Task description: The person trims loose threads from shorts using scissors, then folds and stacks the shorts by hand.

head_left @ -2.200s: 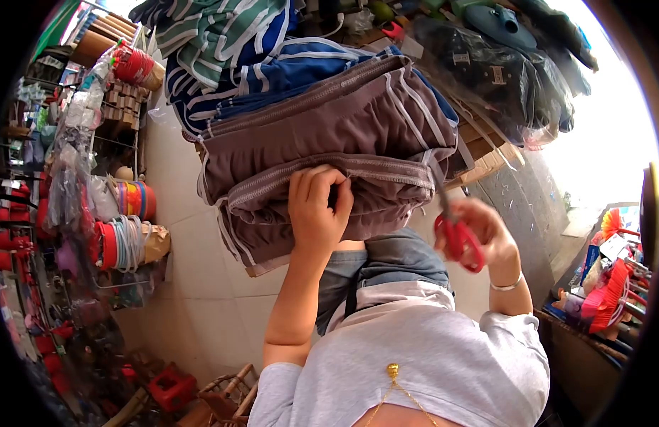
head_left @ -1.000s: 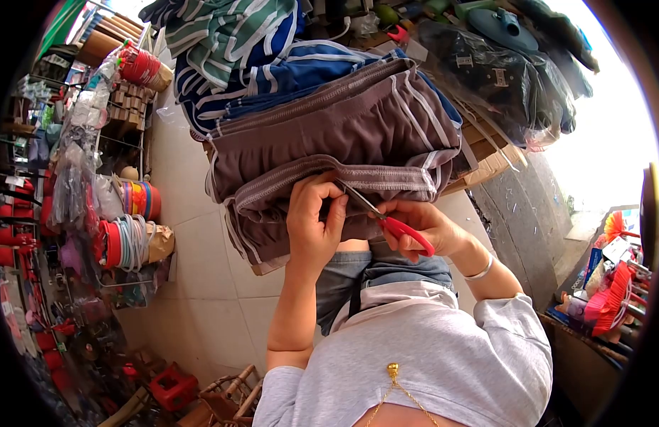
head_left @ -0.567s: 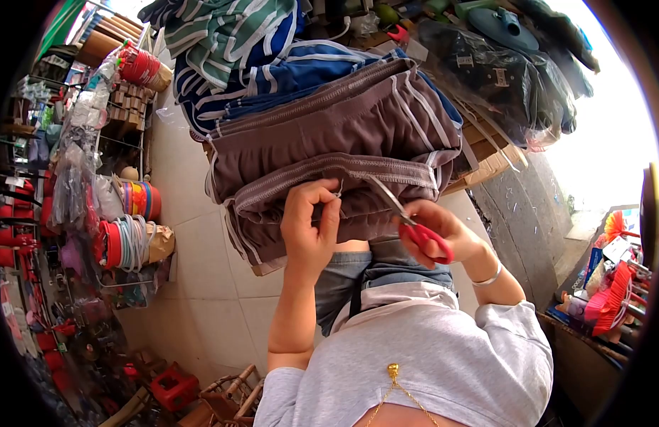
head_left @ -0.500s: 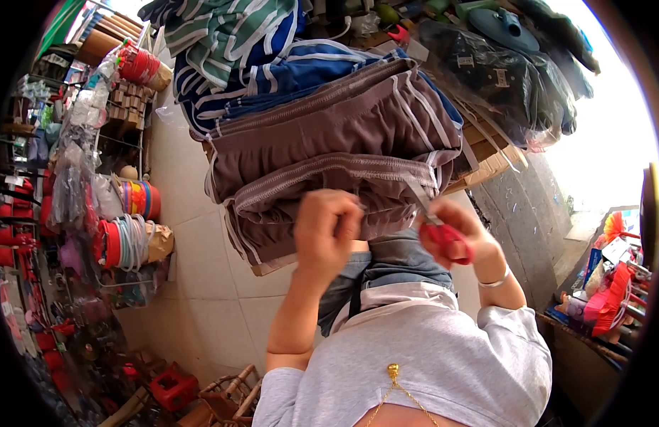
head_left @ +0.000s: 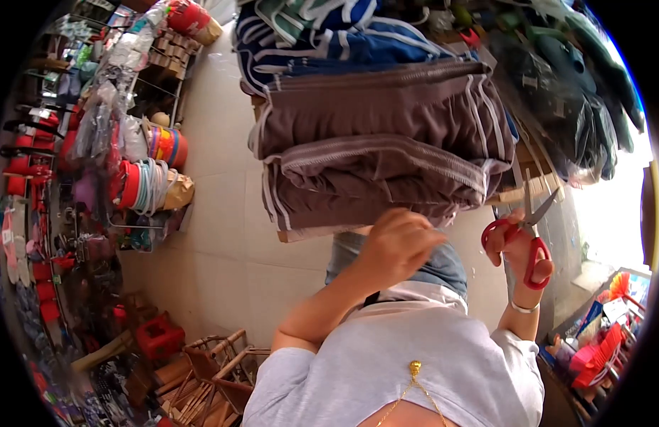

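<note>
Shop clutter rings the brown folded garments. Left hand, seemingly clenched, should pinch threads taut; right hand grasps open red scissors.

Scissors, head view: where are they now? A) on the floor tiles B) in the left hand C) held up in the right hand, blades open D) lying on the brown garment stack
C: the red-handled scissors sit in the right hand, blades spread, off to the side of the brown garments.
</note>
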`<state>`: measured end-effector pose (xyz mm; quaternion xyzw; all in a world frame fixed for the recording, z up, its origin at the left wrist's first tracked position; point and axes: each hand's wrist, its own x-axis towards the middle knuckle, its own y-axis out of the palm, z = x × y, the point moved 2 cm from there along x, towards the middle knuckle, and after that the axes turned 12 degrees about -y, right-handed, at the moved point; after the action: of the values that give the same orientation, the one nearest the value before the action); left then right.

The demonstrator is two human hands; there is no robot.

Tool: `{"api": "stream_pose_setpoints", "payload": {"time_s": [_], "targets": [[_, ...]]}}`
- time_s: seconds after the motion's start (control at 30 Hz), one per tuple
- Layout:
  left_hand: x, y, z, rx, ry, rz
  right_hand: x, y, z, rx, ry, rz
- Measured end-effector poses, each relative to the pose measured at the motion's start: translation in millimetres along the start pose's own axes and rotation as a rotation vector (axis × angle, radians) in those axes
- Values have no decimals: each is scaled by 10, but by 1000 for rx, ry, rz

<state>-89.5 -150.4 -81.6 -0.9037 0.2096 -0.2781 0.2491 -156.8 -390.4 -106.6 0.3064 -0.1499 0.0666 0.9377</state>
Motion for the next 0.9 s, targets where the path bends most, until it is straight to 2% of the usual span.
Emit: {"api": "stream_pose_setpoints", "payload": {"time_s": [0.07,0.1,0.13,0.2,0.23,0.27,0.33,0.37,0.4,0.47,0.53,0.6,0.63,0.67,0.73,0.8,0.87,0.9], "targets": [[-66,-354,41,40,-77,-226,59,49,-92,7,-31,57],[-197,-523,189,110,-47,-337,56,49,-139,21,-31,81],[-298,-652,342,114,-123,-489,73,62,-153,20,-33,83],[-410,-885,563,169,-262,-727,121,167,-199,66,25,182],[-397,-983,651,220,-324,-814,114,252,-185,9,111,140],[-384,-1039,695,220,-328,-829,163,352,-188,-12,147,151],[-320,-1072,851,-222,-590,-577,271,449,-296,66,200,288],[-273,-1048,886,-336,-613,-549,288,486,-327,56,214,316],[-238,-1060,878,-347,-611,-565,306,523,-360,55,232,339],[-161,-1059,850,-244,-693,-442,353,617,-393,24,253,351],[-122,-1081,897,-260,-703,-439,370,674,-429,18,271,346],[-68,-1092,871,-670,-650,-542,397,693,-459,4,269,332],[-89,-1104,962,-860,-657,-518,420,681,-484,-3,248,352],[-93,-1127,954,-863,-655,-524,427,683,-503,-7,251,358],[-82,-1156,935,-1126,-674,-520,438,685,-531,-2,250,324],[-80,-1156,1037,-1117,-680,-471,475,689,-566,-5,262,344],[-53,-1148,1016,-859,-729,-537,521,708,-585,-9,278,357],[-45,-1146,968,-863,-732,-534,547,738,-593,-10,281,364]]}}
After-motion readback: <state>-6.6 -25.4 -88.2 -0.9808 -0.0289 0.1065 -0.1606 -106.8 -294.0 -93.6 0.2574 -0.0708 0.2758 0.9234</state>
